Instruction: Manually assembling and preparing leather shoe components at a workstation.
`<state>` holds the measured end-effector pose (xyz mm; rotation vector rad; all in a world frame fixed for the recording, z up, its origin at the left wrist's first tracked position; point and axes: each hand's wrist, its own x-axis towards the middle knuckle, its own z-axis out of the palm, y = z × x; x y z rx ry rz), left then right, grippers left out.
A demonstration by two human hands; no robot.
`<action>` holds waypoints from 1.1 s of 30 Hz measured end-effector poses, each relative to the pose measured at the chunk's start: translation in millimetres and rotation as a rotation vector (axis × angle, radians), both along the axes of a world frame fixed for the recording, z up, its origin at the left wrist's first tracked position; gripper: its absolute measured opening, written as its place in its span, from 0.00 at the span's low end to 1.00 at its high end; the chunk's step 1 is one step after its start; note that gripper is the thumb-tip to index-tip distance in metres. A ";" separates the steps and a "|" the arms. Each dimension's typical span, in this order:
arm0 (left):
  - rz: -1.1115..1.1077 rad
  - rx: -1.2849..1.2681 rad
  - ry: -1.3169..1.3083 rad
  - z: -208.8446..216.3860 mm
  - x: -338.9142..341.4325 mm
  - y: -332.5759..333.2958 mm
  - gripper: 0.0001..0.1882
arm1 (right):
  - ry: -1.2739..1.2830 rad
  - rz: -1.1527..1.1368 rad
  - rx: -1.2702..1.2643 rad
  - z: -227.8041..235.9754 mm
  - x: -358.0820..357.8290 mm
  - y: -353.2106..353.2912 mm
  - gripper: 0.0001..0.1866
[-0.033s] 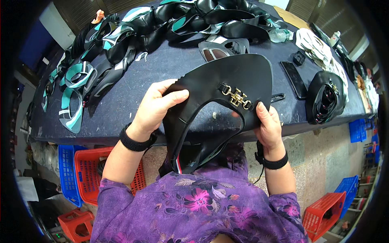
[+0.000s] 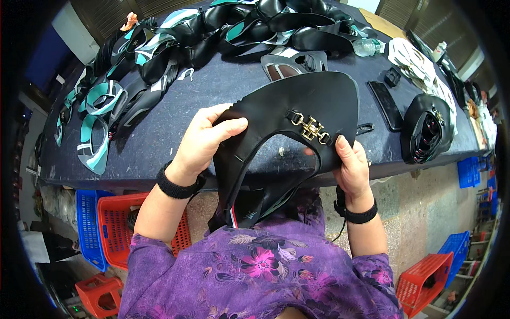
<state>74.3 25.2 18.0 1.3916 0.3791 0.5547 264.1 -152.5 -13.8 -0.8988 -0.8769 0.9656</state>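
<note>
Between my hands is a black shoe upper, spread flat over the table's near edge, its cut-out opening facing me. A gold chain-like buckle ornament sits on its front part. My left hand grips the left side, thumb on top and fingers underneath. My right hand pinches the right edge beside the ornament, thumb on top, fingers mostly hidden beneath. The back part of the upper hangs down toward my lap, with a red-and-white strip along its edge.
Several black and teal-lined uppers are heaped across the far side of the dark table. To the right lie a phone, a rolled black upper, white cloth and a plastic bottle. Red and blue crates stand below.
</note>
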 end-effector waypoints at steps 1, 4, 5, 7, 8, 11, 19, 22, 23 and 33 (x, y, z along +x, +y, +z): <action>0.000 0.002 -0.001 1.2 0.1 1.7 0.09 | -0.011 -0.016 0.010 0.9 -1.8 1.3 0.21; -0.011 0.024 -0.013 7.7 -0.6 0.0 0.09 | -0.024 -0.002 0.045 0.1 -3.3 0.2 0.20; -0.011 0.025 -0.016 8.4 -1.0 -2.3 0.09 | 0.015 -0.115 0.085 0.2 -7.4 1.7 0.19; 0.028 0.096 0.012 9.6 -2.6 -6.9 0.09 | 0.037 -0.126 0.158 0.1 -5.5 -1.2 0.21; 0.029 0.098 0.010 10.5 -3.3 -7.7 0.09 | 0.034 -0.125 0.159 0.1 -6.7 -2.2 0.21; 0.017 0.091 0.025 12.4 -4.3 -9.1 0.10 | 0.031 -0.178 0.155 -1.1 -10.9 -3.5 0.20; 0.001 -0.063 -0.175 12.2 8.2 -12.5 0.18 | 0.357 -0.182 0.125 7.5 -17.7 4.8 0.22; -0.107 -0.219 -0.216 7.3 12.3 -8.0 0.24 | 0.413 -0.161 0.115 7.3 -15.8 6.2 0.23; -0.130 -0.247 -0.244 5.3 15.3 -7.6 0.25 | 0.412 -0.159 0.116 9.5 -15.9 7.0 0.23; -0.523 -0.010 0.051 29.4 18.3 32.4 0.28 | 0.171 -0.273 -0.013 22.0 -11.6 5.1 0.22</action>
